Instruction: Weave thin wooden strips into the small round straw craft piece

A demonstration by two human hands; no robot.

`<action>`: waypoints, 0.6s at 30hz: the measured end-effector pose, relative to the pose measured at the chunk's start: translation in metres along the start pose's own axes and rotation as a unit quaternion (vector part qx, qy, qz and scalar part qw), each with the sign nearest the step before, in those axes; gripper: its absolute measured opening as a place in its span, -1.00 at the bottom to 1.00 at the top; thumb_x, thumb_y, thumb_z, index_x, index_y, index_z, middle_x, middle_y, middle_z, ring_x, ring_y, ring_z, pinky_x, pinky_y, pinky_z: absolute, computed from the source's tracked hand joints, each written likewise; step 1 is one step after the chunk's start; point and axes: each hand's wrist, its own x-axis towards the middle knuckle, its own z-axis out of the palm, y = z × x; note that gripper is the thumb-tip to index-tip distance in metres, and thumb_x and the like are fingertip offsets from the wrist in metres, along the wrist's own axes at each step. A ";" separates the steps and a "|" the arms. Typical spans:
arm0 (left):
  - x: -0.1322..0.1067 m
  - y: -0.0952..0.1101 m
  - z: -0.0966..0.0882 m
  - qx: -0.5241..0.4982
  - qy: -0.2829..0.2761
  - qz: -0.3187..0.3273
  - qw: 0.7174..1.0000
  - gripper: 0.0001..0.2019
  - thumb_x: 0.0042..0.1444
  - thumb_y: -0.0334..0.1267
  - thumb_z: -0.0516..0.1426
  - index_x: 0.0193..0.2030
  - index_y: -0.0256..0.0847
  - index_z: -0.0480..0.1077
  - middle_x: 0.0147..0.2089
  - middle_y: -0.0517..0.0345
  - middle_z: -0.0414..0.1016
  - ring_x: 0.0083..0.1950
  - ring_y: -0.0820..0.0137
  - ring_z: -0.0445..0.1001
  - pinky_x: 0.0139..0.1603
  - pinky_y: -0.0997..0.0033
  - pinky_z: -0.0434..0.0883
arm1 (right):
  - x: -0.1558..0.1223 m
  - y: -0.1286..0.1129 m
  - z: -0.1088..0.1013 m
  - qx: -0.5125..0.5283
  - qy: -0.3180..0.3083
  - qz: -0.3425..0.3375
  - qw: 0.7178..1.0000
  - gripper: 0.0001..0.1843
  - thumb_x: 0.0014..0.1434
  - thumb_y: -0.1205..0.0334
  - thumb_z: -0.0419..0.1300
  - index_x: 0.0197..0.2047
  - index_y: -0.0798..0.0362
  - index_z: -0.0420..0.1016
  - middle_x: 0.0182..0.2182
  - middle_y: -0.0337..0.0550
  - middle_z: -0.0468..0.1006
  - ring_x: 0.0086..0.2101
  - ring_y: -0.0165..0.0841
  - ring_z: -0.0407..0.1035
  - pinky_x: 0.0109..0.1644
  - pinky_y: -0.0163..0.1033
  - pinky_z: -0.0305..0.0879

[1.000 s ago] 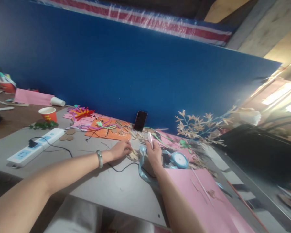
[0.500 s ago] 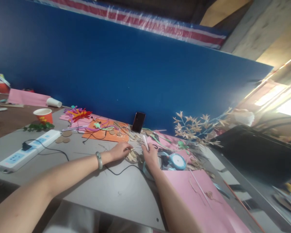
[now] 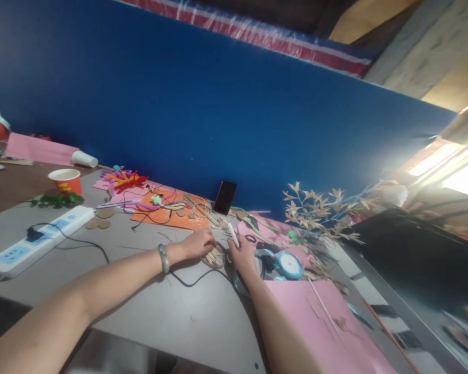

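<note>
My left hand [image 3: 198,243], below a green bangle, has its fingers bent together at the edge of a small round disc [image 3: 213,258] with pale short sticks on it. What its fingertips pinch, if anything, is too small to make out. My right hand [image 3: 244,255] is wrapped round a white pen-like tool [image 3: 233,235], whose upper end sticks up above the fist; its lower end is hidden. A black cable [image 3: 195,284] runs over the grey table toward my right wrist. Just right of that hand stands a light-blue round device [image 3: 288,265].
A power strip [image 3: 42,241], an orange paper cup [image 3: 67,182] and wooden discs [image 3: 104,213] lie left. Coloured pipe cleaners [image 3: 125,180] and a phone [image 3: 225,197] are along the blue partition [image 3: 218,114]. Right are dried leafy branches [image 3: 315,205] and pink sheets [image 3: 315,322].
The view has shifted slightly. My left hand has drawn a little closer to my right, uncovering more of the disc. The white tool stays in my right hand.
</note>
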 end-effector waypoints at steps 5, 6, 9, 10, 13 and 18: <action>-0.004 0.003 -0.004 0.000 -0.010 0.003 1.000 -0.80 0.10 -0.26 0.08 -0.27 -0.20 0.54 -0.30 0.07 0.41 -0.22 0.37 0.36 -0.16 0.42 0.25 | -0.001 0.000 -0.002 -0.014 -0.007 -0.002 1.000 -0.75 0.09 0.04 0.00 -0.48 0.03 0.25 -0.61 -0.28 0.32 -0.55 -0.37 0.20 -0.45 -0.33 0.00; -0.004 0.003 -0.005 0.005 -0.009 0.006 1.000 -0.80 0.10 -0.25 0.09 -0.26 -0.20 0.54 -0.28 0.07 0.41 -0.20 0.36 0.36 -0.14 0.41 0.24 | -0.002 0.000 -0.003 -0.017 -0.010 -0.002 1.000 -0.75 0.10 0.05 0.00 -0.47 0.03 0.25 -0.61 -0.28 0.32 -0.55 -0.37 0.20 -0.45 -0.33 0.00; -0.007 0.005 -0.005 0.022 -0.014 0.028 0.999 -0.77 0.15 -0.19 0.06 -0.28 -0.20 0.52 -0.22 0.08 0.41 -0.16 0.36 0.35 -0.11 0.39 0.23 | -0.002 0.000 -0.005 -0.029 -0.030 0.000 0.999 -0.78 0.10 0.07 0.03 -0.45 0.03 0.25 -0.60 -0.28 0.34 -0.54 -0.37 0.21 -0.45 -0.33 0.00; -0.009 0.005 -0.005 0.029 -0.017 0.037 0.999 -0.75 0.17 -0.17 0.04 -0.29 -0.20 0.52 -0.21 0.08 0.41 -0.16 0.36 0.35 -0.11 0.39 0.22 | -0.003 0.000 -0.005 -0.035 -0.039 0.002 0.999 -0.79 0.10 0.08 0.04 -0.44 0.03 0.26 -0.59 -0.27 0.35 -0.54 -0.37 0.22 -0.45 -0.34 -0.01; -0.011 0.009 -0.007 0.052 -0.023 0.063 0.996 -0.69 0.21 -0.14 -0.01 -0.33 -0.20 0.50 -0.23 0.08 0.41 -0.17 0.36 0.33 -0.09 0.36 0.20 | -0.004 -0.002 -0.008 -0.064 -0.070 0.011 0.995 -0.82 0.11 0.11 0.06 -0.38 0.05 0.32 -0.56 -0.25 0.39 -0.52 -0.37 0.24 -0.44 -0.34 -0.01; -0.014 0.018 -0.011 0.069 -0.036 0.102 0.992 -0.70 0.23 -0.15 -0.03 -0.35 -0.16 0.48 -0.31 0.10 0.40 -0.17 0.35 0.32 0.02 0.26 0.11 | -0.006 -0.006 -0.012 -0.123 -0.103 0.024 0.987 -0.81 0.15 0.13 0.07 -0.27 0.06 0.39 -0.47 -0.17 0.48 -0.43 -0.34 0.33 -0.39 -0.34 0.00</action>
